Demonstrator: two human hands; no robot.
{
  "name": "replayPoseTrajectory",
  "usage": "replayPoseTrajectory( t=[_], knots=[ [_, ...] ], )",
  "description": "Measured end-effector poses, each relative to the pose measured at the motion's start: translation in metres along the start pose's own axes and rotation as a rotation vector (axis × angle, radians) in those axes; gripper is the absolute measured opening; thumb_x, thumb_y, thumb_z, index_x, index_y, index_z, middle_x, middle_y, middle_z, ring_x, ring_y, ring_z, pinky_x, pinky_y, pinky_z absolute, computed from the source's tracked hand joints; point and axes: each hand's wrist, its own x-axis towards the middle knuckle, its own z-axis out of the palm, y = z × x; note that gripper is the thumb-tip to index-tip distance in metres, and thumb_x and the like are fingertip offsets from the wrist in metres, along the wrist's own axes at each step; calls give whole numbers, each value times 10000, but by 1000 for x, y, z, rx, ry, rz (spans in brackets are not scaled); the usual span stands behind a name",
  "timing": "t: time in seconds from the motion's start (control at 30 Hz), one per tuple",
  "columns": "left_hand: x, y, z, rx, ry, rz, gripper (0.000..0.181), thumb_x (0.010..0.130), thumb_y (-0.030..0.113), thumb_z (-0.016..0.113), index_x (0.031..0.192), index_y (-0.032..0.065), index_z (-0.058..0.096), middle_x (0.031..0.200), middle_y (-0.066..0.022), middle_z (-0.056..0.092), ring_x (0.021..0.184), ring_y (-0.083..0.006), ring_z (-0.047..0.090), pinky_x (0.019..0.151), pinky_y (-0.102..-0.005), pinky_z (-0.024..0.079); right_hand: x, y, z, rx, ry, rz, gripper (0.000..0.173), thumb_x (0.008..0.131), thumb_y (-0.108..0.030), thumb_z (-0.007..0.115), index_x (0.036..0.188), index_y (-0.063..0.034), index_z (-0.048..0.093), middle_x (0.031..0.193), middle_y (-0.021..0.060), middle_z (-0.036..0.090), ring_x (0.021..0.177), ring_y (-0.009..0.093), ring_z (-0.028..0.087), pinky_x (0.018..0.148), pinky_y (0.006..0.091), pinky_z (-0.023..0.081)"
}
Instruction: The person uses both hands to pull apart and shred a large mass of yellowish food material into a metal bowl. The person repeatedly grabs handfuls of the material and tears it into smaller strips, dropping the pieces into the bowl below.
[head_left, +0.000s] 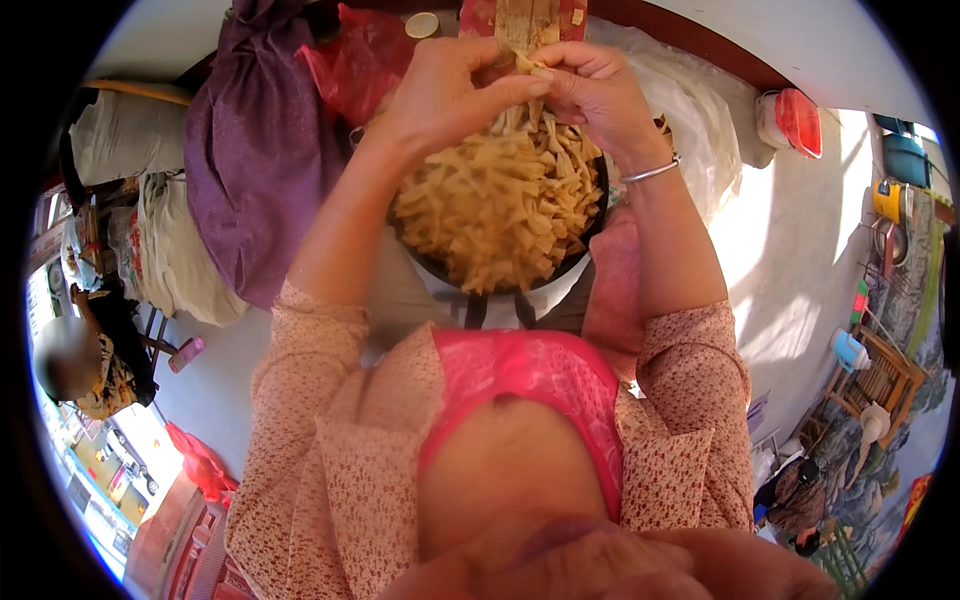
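Observation:
My left hand (450, 94) and my right hand (596, 86) meet over the far side of a heaped pile. Between their fingertips is a small pale yellow strip (529, 63), pinched from both sides; its exact shape is partly hidden by the fingers. Below the hands, many tan knotted strips (495, 210), which look like tofu-skin knots, fill a dark round basin (431, 268) at my lap. A worn wooden board (527, 22) with red sides lies just beyond my fingers. A silver bangle (651, 171) circles my right wrist.
Purple cloth (259, 165) and a red plastic bag (360, 64) lie left of the basin. Clear plastic sheeting (694, 120) spreads to its right. A red-and-white bucket (791, 124) stands farther right, and a wooden chair (874, 382) beyond. Another person (112, 360) sits far left.

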Motion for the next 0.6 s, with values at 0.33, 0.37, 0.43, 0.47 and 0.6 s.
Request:
replayPoseTrajectory(
  t=[0.33,0.37,0.43,0.47,0.6],
  knots=[
    [-9,0,-14,-1169,-288,-125,237,868,157,575,660,72,499,484,29,380,380,-41,308,374,-207,250,-16,-23,-30,-120,-42,-180,140,811,-145,692,856,-14,671,637,-32,544,507,18,371,446,170,270],
    [-11,-1,-12,-1171,-307,-117,244,872,154,563,654,78,483,482,32,363,376,-41,292,370,-210,239,-18,-24,-30,-215,-15,-186,135,807,-136,694,845,-9,671,636,-29,546,508,19,374,448,172,273],
    [-6,-2,-27,-774,-359,-120,248,865,256,579,739,43,555,553,20,428,461,-39,373,426,-190,282,-21,-25,-24,-172,-43,-154,104,808,-108,685,814,-6,674,628,-33,554,528,24,420,469,178,320],
    [-4,1,-32,-562,-325,-124,277,865,292,579,779,29,571,578,18,455,490,-29,391,437,-173,286,-19,-21,-30,-191,-41,-148,98,811,-105,681,811,-7,675,625,-32,555,534,26,433,476,180,332],
    [-4,-15,-21,60,-79,135,383,865,349,618,940,-26,588,745,-2,553,702,-71,486,579,-247,399,-14,-19,-23,-300,-52,-136,94,825,-105,668,802,-15,676,632,-36,566,548,32,462,491,185,356]
  ],
)
